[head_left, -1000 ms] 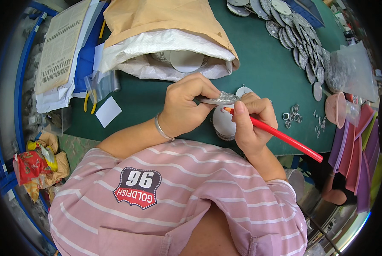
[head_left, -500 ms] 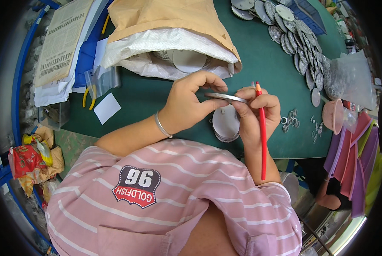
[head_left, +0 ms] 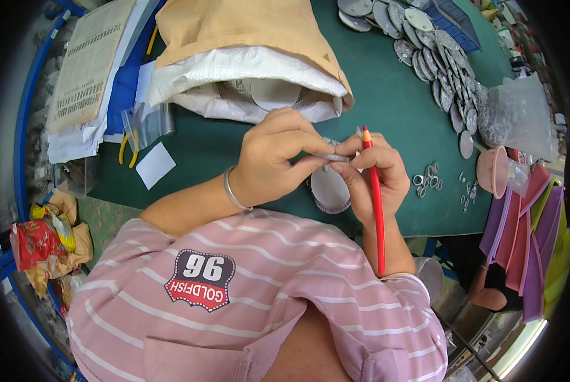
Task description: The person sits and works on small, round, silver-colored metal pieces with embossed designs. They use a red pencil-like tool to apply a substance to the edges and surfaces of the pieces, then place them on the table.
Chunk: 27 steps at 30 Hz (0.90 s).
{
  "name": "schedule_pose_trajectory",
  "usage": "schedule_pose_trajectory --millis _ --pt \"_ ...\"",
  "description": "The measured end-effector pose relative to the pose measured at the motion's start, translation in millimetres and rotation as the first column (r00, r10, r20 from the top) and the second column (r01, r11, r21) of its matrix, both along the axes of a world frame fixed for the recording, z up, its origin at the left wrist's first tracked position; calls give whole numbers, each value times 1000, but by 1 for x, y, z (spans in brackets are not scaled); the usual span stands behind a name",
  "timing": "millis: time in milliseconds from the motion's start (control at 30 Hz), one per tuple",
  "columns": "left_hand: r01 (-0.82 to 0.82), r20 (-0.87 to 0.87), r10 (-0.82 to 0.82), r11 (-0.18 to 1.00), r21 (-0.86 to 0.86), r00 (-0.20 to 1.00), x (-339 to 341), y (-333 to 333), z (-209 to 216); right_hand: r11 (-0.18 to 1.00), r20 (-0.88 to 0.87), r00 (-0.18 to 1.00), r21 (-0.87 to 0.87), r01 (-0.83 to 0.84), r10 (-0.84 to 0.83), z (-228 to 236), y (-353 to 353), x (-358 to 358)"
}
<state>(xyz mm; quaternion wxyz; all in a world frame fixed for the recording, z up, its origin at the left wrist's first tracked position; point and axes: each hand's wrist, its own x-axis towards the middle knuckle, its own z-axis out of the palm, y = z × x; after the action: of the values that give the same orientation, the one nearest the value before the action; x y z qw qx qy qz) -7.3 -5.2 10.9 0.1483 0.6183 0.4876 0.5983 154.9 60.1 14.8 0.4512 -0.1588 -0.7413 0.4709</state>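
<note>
Both hands meet over the near part of the table around a thin grey metal disc (head_left: pixel 331 157), held nearly edge-on. My left hand (head_left: pixel 275 153) pinches its left side between thumb and fingers. At the right side my right hand (head_left: pixel 380 170) grips the disc too, and a red pencil (head_left: pixel 376 216) is tucked between its fingers, tip pointing away from me. Fingers cover much of the disc. Just below the hands lies a small stack of similar round metal discs (head_left: pixel 330 190). Beyond my left hand, a paper sack with a white lining (head_left: pixel 196 83) opens toward me, with discs inside.
A long pile of metal discs (head_left: pixel 444 76) spreads at the far right, beside a clear plastic bag (head_left: pixel 520 118) and a pink bowl (head_left: pixel 492 172). Small metal rings (head_left: pixel 429 180) lie nearer. At left are a white paper slip (head_left: pixel 155 165), yellow-handled pliers (head_left: pixel 129 149) and papers (head_left: pixel 87 76).
The disc has turned in my fingers and shows less of itself. My hands have drawn closer together, and the right hand with the pencil has shifted slightly left.
</note>
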Motion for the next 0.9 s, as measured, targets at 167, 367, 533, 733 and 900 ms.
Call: schedule_pose_trajectory --millis 167,367,533,733,900 --pt "27 192 -2 991 -132 981 8 4 9 934 -259 966 -349 -77 -18 -2 -4 -1" --pt "125 173 -93 974 -187 980 0 -3 -6 872 -390 920 -461 -163 -34 -8 -1 5" --pt "25 214 -9 997 -73 977 4 -2 -9 872 -335 941 -471 -131 -39 -9 -1 8" --pt "17 79 -17 1000 -9 997 7 -2 -1 1000 -75 997 -21 -4 2 -1 -1 4" --pt "124 179 -97 982 -145 979 7 0 5 955 -304 952 -279 -102 13 -3 -1 2"
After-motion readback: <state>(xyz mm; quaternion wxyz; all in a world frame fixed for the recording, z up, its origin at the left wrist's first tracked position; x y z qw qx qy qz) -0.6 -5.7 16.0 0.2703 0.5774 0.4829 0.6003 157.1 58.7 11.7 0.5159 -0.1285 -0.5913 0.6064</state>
